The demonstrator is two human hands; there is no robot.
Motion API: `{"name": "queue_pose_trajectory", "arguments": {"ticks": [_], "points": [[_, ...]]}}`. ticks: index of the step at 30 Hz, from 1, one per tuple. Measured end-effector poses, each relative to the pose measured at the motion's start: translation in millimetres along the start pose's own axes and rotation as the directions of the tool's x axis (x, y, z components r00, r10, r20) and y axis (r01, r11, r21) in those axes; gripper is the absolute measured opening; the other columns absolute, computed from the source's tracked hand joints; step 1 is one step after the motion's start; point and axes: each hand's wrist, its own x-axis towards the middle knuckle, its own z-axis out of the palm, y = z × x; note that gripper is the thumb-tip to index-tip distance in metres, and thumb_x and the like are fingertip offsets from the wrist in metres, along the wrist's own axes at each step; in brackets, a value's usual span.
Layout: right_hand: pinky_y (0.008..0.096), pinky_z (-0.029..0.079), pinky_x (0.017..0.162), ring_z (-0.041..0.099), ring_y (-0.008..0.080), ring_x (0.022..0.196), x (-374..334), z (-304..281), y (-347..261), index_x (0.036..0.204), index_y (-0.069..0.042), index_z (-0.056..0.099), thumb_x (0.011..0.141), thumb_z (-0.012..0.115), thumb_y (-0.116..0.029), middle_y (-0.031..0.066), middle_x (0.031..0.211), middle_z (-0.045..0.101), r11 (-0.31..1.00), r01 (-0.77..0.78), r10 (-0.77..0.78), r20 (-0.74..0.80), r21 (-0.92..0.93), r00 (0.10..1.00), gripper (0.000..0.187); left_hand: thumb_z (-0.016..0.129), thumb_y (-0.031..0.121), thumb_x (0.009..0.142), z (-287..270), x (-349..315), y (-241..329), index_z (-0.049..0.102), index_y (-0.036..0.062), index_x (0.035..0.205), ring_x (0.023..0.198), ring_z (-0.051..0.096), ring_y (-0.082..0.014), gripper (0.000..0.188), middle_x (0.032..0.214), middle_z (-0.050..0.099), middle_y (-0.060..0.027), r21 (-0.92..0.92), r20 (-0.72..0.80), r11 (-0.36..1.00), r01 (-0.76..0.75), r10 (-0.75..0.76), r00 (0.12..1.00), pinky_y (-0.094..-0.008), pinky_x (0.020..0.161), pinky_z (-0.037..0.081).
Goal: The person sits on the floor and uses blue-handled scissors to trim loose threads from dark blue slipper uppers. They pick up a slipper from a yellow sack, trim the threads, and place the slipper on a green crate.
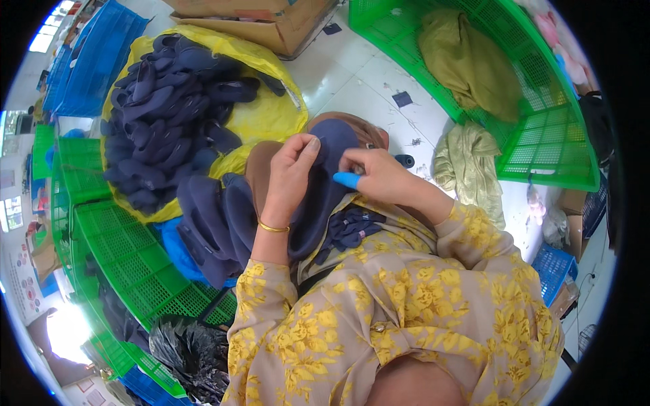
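A navy-blue, rounded fabric piece point(333, 137), shaped like a slipper or sole, lies across my lap between my hands. At its left edge, my left hand point(291, 166) is closed, thumb pressed to index finger; what the pinch holds is too small to make out. Opposite it, my right hand point(379, 174) has curled fingers and blue tape around one digit; whatever lies within them is hidden. More navy slipper-like pieces point(217, 220) are stacked against my left forearm. A bunch of small navy fabric bits point(355, 229) rests on my lap below the right hand.
A yellow sack point(267, 118) full of navy slipper-like pieces point(162, 115) stands at the far left. Green crates point(132, 260) line the left; another green crate point(552, 142) holds olive cloth point(467, 64). A cardboard box point(254, 30) stands at the back. A dark spool point(405, 161) lies right of my hands.
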Motion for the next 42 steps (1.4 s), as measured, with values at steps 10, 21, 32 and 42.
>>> {"name": "queue_pose_trajectory", "arguments": {"ticks": [10,21,32,42], "points": [[0.0228,0.035,0.058,0.038,0.0068,0.058,26,4,-32,0.071,-0.005,0.05,0.088,0.056,-0.007,-0.0032,0.062,0.042,0.512,0.191,-0.012,-0.216,0.838,0.976,0.018,0.062,0.013,0.09,12,-13,0,0.061,-0.0006,0.094,0.073,0.056,-0.0231,0.014,0.082,0.059,-0.0147,0.464,-0.013,0.857,-0.226,0.261,0.965,-0.0302,0.068,0.045],[0.0255,0.027,0.05,0.024,0.0072,0.046,19,-4,-36,0.063,-0.012,0.04,0.088,0.055,-0.01,-0.0053,0.054,0.029,0.268,0.059,0.151,-0.102,0.962,0.983,0.03,0.061,0.011,0.089,14,-17,1,0.06,-0.001,0.095,0.075,0.06,-0.0274,0.014,0.083,0.061,-0.0166,0.418,-0.006,0.897,-0.145,0.163,0.987,-0.0328,0.068,0.047],[0.0268,0.034,0.052,0.043,0.0112,0.057,-23,-7,-32,0.075,-0.001,0.055,0.082,0.063,-0.003,0.0041,0.065,0.047,0.933,0.353,-0.318,-0.29,0.075,0.902,0.011,0.065,0.003,0.084,21,-13,-9,0.06,0.0016,0.093,0.069,0.059,-0.0183,0.01,0.078,0.06,-0.01,0.535,-0.067,0.809,-0.245,0.33,0.942,-0.0288,0.064,0.047],[0.0369,0.045,0.061,0.058,0.0291,0.071,-50,14,-29,0.081,-0.009,0.059,0.065,0.067,-0.006,0.0072,0.073,0.055,0.835,0.485,-0.517,-0.067,-0.259,0.854,0.019,0.069,0.01,0.084,16,-22,36,0.065,-0.0023,0.087,0.079,0.056,-0.0096,0.013,0.087,0.06,-0.0036,0.585,0.233,0.797,-0.153,0.016,0.972,-0.0247,0.07,0.045]]}}
